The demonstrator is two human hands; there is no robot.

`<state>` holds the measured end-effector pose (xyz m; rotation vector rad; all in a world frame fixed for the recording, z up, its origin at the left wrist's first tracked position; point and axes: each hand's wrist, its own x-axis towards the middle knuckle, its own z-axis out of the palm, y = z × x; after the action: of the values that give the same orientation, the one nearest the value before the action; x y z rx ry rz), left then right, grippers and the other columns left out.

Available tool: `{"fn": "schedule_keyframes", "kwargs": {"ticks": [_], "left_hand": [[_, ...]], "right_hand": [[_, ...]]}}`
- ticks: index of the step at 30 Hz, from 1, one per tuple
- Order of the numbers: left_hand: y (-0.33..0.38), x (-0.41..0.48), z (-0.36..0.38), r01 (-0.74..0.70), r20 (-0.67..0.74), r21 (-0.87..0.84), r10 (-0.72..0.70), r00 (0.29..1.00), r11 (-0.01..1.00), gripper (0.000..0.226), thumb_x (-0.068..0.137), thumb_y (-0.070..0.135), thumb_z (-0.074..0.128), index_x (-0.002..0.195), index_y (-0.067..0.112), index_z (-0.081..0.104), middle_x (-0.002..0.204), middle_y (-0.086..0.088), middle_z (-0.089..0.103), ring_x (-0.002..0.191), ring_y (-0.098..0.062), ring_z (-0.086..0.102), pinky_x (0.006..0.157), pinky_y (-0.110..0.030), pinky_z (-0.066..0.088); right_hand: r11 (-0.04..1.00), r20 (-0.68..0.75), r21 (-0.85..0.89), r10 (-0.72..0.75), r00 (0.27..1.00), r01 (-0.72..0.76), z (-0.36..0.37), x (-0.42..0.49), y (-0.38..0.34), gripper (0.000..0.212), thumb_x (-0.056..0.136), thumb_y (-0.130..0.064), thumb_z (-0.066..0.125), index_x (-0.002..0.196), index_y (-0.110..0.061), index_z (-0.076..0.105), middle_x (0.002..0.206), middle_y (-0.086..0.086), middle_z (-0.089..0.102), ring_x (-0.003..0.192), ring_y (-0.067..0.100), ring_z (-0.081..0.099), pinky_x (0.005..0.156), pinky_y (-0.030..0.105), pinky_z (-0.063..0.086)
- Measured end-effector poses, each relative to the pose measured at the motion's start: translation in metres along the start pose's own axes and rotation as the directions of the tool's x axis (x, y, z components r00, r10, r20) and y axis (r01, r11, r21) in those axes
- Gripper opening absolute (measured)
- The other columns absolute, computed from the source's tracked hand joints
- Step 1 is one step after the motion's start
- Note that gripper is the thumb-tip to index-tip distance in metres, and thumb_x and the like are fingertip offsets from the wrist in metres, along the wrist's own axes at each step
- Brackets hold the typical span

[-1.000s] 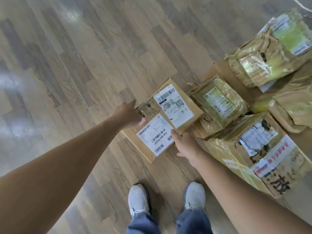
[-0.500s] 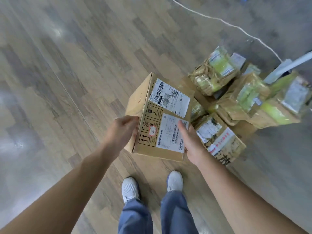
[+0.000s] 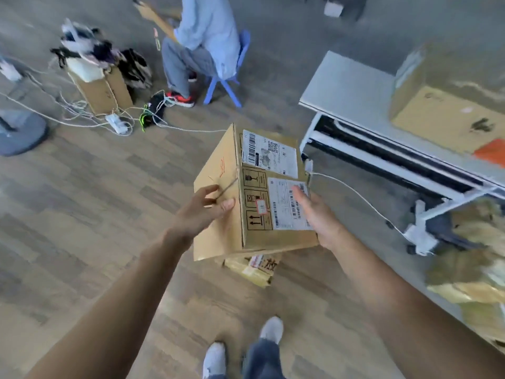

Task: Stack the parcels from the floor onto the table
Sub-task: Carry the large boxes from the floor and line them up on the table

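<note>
Grey wood-plank floor (image 3: 95, 214) fills most of the view. A white surface (image 3: 349, 94) stands at the upper right and carries a large cardboard box (image 3: 448, 116). At the top centre a person in a pale blue shirt (image 3: 205, 36) sits on a blue chair (image 3: 221, 86). At the upper left an open carton (image 3: 101, 91) stuffed with blurred fabric stands beside a white power strip (image 3: 116, 123) and tangled cables.

In the centre, a cardboard parcel (image 3: 254, 192) is held in the air between both hands, tilted, with its top face toward the camera. That face bears 2 white shipping labels and a column of 3 printed handling symbols. The left hand (image 3: 202, 212) lies flat against the parcel's left side, fingers spread and thumb along the upper edge. The right hand (image 3: 317, 217) grips the right edge, thumb laid across the lower label; its fingers are hidden behind the parcel.

Directly below the held parcel, a taped brown parcel (image 3: 254, 266) lies on the floor. More wrapped parcels (image 3: 470, 258), blurred, are heaped at the right edge beside the surface's white frame. A white cable (image 3: 349, 192) runs across the floor between them. 2 grey shoes (image 3: 216, 356) show at the bottom.
</note>
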<state>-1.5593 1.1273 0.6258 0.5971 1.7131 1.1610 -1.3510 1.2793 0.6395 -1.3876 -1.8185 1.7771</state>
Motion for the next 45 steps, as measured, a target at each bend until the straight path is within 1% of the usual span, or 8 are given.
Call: {"fn": "schedule_keyframes", "kwargs": {"ticks": [8,12,16,19,29,36,39,45], "left_hand": [[0.106,-0.006,0.131,-0.21,0.25,0.103,0.179,0.952,0.972,0.071,0.075,0.057,0.065,0.138,0.033,0.046,0.123,0.005,0.055,0.107,-0.009,0.053,0.075,-0.027,0.048],[0.139,-0.009,0.207,-0.241,0.271,0.123,0.201,0.941,0.963,0.055,0.077,0.066,0.061,0.126,0.043,0.055,0.121,0.014,0.058,0.112,-0.009,0.053,0.089,-0.033,0.047],[0.163,-0.005,0.274,-0.327,0.316,0.06,0.293,0.902,0.943,0.025,0.089,0.037,0.065,0.112,0.044,0.063,0.111,0.013,0.062,0.101,-0.009,0.06,0.078,-0.024,0.05],[0.182,-0.006,0.335,-0.398,0.289,0.082,0.361,0.887,0.913,0.031,0.084,0.033,0.072,0.112,0.039,0.061,0.109,0.009,0.06,0.092,-0.009,0.062,0.071,-0.021,0.051],[0.215,0.018,0.461,-0.157,0.049,0.271,0.149,0.988,0.95,0.032,0.091,0.034,0.06,0.116,0.013,0.061,0.091,-0.004,0.052,0.08,-0.023,0.047,0.056,-0.028,0.036],[0.227,0.048,0.509,-0.019,0.102,0.118,0.007,0.995,0.993,0.056,0.082,0.037,0.074,0.113,-0.006,0.057,0.081,-0.007,0.055,0.075,-0.033,0.063,0.06,-0.029,0.052],[0.239,0.067,0.538,0.017,0.102,0.017,-0.019,0.995,1.0,0.031,0.077,0.032,0.078,0.085,0.006,0.062,0.056,0.002,0.065,0.05,-0.011,0.062,0.044,-0.017,0.046],[0.257,0.113,0.607,-0.022,0.123,0.015,0.02,0.992,1.0,0.036,0.066,0.032,0.086,0.086,0.006,0.07,0.086,-0.009,0.072,0.078,-0.024,0.068,0.068,-0.035,0.055]], "right_hand": [[0.979,-0.211,0.202,0.04,0.977,0.003,-0.14,-0.092,-0.014,0.059,0.065,-0.074,0.066,0.114,-0.041,0.063,0.107,-0.009,0.073,0.097,0.013,0.071,0.074,0.031,0.057],[0.979,-0.358,0.201,0.046,0.933,0.029,-0.211,-0.122,-0.004,0.079,0.048,-0.085,0.064,0.114,-0.041,0.063,0.116,-0.01,0.069,0.109,0.017,0.063,0.099,0.042,0.047],[0.965,-0.43,0.233,-0.01,0.903,0.121,-0.281,-0.149,0.01,0.06,0.058,-0.077,0.063,0.105,-0.04,0.061,0.094,-0.02,0.072,0.086,-0.001,0.069,0.069,0.02,0.054],[0.957,-0.465,0.235,-0.045,0.884,0.173,-0.344,-0.162,0.024,0.07,0.064,-0.073,0.062,0.122,-0.035,0.058,0.11,-0.011,0.071,0.104,0.011,0.066,0.094,0.038,0.051],[0.862,-0.468,0.411,-0.08,0.88,0.297,-0.514,-0.2,0.057,0.064,0.07,-0.062,0.067,0.123,-0.029,0.059,0.108,0.0,0.074,0.098,0.018,0.071,0.069,0.03,0.059],[0.881,-0.464,0.412,-0.018,0.886,0.233,-0.583,-0.194,0.068,0.063,0.061,-0.074,0.065,0.114,-0.04,0.062,0.103,-0.005,0.075,0.094,0.017,0.072,0.077,0.037,0.058],[0.919,-0.518,0.342,0.009,0.855,0.198,-0.617,-0.181,0.068,0.058,0.074,-0.067,0.059,0.119,-0.031,0.06,0.1,-0.007,0.074,0.093,0.013,0.07,0.078,0.032,0.056],[0.999,-0.674,0.015,-0.011,0.739,0.028,-0.694,-0.125,0.064,0.039,0.104,-0.035,0.033,0.14,-0.028,0.046,0.122,-0.003,0.055,0.11,0.02,0.056,0.089,0.032,0.047]]}}
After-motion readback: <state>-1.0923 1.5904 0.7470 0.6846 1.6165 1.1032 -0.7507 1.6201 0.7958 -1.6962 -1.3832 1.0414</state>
